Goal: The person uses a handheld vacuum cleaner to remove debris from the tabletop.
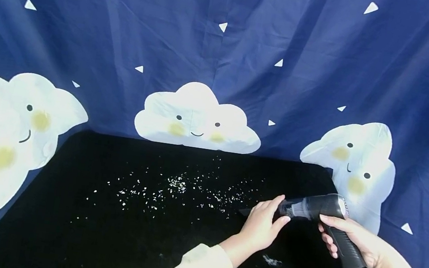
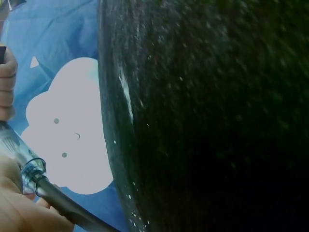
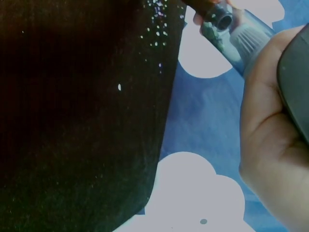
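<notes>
My right hand (image 1: 365,244) grips the black handle of a handheld vacuum cleaner (image 1: 321,208), whose body lies level and points left. Through its clear dust cup (image 1: 295,208) a pleated filter shows, with some pale bits beside it in the right wrist view. At the front end, my left hand (image 1: 261,227) holds the base of a long dark nozzle (image 2: 77,212). The nozzle's tip reaches down close to the black tabletop, right by the edge of the scattered white bits (image 1: 177,184).
The black table (image 1: 120,244) carries small white bits spread across its middle and far part. A pale smudge (image 1: 272,261) lies nearer the front right. Behind hangs a blue curtain (image 1: 196,26) with printed clouds, meeting the table's back edge.
</notes>
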{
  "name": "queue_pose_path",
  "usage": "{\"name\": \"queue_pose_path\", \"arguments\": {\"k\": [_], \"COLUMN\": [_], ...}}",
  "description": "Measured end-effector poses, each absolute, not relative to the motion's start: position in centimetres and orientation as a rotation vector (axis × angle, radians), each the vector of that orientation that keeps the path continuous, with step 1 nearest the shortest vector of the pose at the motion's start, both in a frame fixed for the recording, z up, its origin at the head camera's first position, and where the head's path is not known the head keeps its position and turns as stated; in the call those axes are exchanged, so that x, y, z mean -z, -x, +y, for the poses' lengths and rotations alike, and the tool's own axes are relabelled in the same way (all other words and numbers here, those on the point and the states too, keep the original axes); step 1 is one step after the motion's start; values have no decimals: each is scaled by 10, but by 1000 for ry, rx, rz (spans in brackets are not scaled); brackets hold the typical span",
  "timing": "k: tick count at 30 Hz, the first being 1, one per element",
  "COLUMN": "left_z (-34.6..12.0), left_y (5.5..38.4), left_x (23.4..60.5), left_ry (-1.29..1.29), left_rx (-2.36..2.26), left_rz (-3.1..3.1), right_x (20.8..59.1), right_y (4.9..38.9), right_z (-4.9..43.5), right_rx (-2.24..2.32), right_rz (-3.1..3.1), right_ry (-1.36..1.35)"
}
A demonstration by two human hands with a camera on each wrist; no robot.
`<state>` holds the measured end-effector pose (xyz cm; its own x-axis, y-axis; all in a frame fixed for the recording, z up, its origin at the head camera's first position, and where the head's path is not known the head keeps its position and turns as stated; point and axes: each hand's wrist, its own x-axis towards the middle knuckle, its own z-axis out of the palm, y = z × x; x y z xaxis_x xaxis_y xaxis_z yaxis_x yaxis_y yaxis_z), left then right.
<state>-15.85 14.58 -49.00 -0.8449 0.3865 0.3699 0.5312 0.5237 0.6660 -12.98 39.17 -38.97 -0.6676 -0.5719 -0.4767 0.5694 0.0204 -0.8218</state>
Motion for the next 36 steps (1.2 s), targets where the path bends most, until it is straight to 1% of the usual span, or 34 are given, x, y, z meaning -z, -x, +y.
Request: {"name": "queue_pose_path", "arguments": {"k": [11, 24, 36], "left_z": [148, 151, 156], "left_y": [155, 151, 144], "left_x": [493, 499, 498], "left_ry": [829, 804, 778], "left_rx": [1286, 1293, 1312], "left_rz": [-2576, -2646, -2661], "right_x": [392, 397, 390], "right_y": [126, 126, 125], "right_z": [399, 402, 407], "right_rx": [1744, 1710, 1674], "right_rz": [1505, 1509, 1529], "right_ry": [21, 16, 17]}}
